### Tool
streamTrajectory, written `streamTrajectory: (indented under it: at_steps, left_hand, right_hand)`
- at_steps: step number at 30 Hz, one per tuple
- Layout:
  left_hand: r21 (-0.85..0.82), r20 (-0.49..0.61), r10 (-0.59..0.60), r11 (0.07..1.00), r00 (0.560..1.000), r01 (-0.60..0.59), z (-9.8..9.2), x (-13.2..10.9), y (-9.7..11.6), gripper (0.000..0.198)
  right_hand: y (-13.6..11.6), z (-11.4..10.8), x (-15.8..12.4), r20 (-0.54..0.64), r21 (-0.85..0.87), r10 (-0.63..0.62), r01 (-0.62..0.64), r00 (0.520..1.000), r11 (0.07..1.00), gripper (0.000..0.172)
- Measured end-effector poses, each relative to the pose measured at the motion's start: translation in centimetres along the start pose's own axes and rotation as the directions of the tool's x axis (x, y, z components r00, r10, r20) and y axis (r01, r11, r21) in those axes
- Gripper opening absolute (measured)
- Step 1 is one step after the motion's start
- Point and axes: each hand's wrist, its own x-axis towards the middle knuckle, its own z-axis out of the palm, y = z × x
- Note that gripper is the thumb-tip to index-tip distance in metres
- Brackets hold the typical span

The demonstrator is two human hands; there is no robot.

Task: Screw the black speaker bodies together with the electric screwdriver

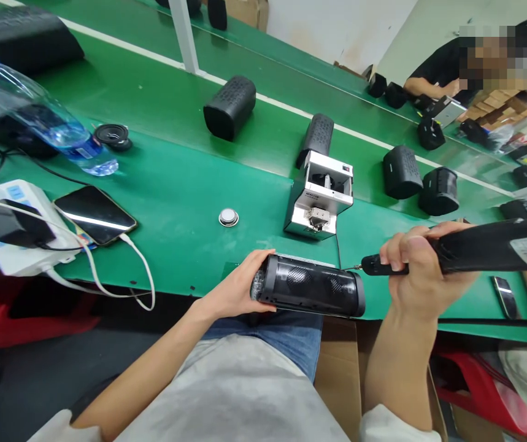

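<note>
My left hand grips the left end of a black cylindrical speaker housing, holding it on its side at the near edge of the green bench. My right hand is wrapped round a black electric screwdriver. Its bit tip points left and sits at the upper right end of the housing. Just behind the housing stands a small white and silver screw feeder box.
Several black speaker shells lie along the conveyor. A small round metal part, a phone on a cable, a white power strip, a water bottle and a loose speaker driver sit left. Another person works far right.
</note>
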Motion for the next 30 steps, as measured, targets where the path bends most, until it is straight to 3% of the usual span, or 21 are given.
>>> streamTrajectory:
  at_steps: [7, 12, 15, 18, 20, 24, 30]
  left_hand:
    - [0.009, -0.004, 0.003, 1.000, 1.000, -0.003, 0.0, 0.0, 0.0, 0.122]
    - [0.012, 0.002, 0.017, 1.000, 1.000, -0.017, 0.0, -0.1, -0.1, 0.122]
    - [0.017, 0.004, 0.039, 0.999, 0.999, -0.039, 0.1, -0.1, -0.3, 0.124]
    - [0.019, 0.003, 0.044, 0.999, 0.999, -0.044, 0.1, -0.2, -0.4, 0.123]
    - [0.017, 0.002, 0.040, 0.999, 0.999, -0.040, 0.1, -0.2, -0.4, 0.122]
    - [0.011, 0.003, 0.033, 0.999, 0.999, -0.033, 0.1, -0.2, -0.3, 0.124]
    - [0.009, 0.005, 0.012, 1.000, 1.000, -0.012, 0.0, -0.2, -0.1, 0.122]
  right_hand:
    - [0.2, 0.1, 0.0, 0.035, 0.005, 0.028, -0.029, 0.999, 1.000, 0.041]
    - [-1.0, 0.1, 0.8, 0.067, -0.036, 0.072, -0.070, 0.995, 0.997, 0.030]
    - [-3.1, 0.9, 1.9, 0.076, -0.058, -0.023, 0.027, 0.997, 0.998, 0.025]
    - [-4.2, 3.0, 3.4, -0.039, -0.049, -0.203, 0.201, 0.978, 0.978, 0.025]
    - [-3.5, 4.8, 4.5, -0.107, 0.015, -0.272, 0.275, 0.957, 0.961, 0.020]
    - [0.0, 7.8, 6.2, -0.129, 0.068, -0.270, 0.280, 0.954, 0.958, 0.019]
    - [2.5, 9.0, 6.9, -0.161, -0.016, -0.232, 0.232, 0.959, 0.973, 0.019]
